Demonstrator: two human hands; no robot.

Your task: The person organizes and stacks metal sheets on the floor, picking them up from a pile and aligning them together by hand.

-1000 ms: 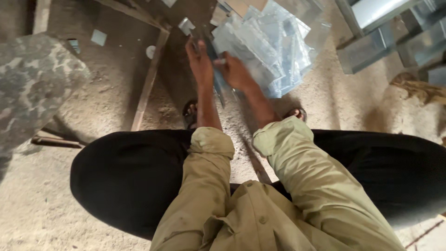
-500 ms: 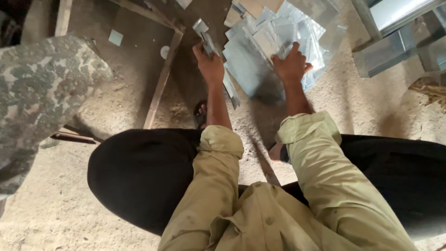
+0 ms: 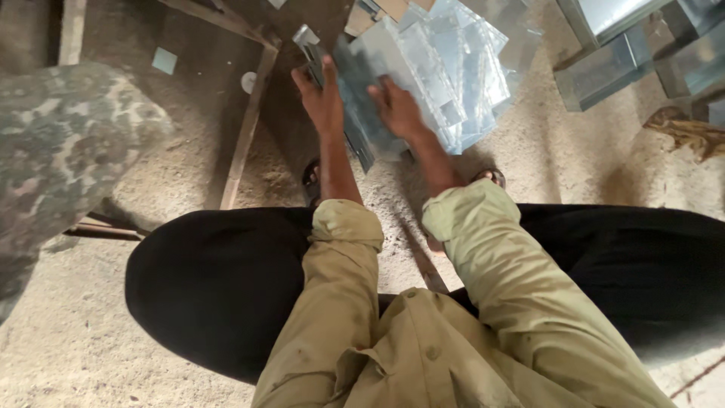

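From the head camera we look down past our khaki sleeves and black trousers at a sandy floor, where a heap of cut glass panes lies ahead of our knees, towards the top edge of the floor as we see it. Our left hand reaches forward with the fingers stretched out and the palm down, resting flat on a narrow glass strip that juts out from the left edge of the heap; the hand is open, not clenched around anything. Our right hand is just beside it, also spread open, its palm pressed on the large glass pane at the near side of the heap; we cannot tell whether the fingertips curl under its edge. The two hands are close together but apart. Left of the left hand, a wooden frame lies on the sand, with a small square glass offcut inside it near the top left corner of the floor. A camouflage-patterned cloth shape fills the left edge. At the top right corner, metal channel sections lie side by side, well apart from the hands.
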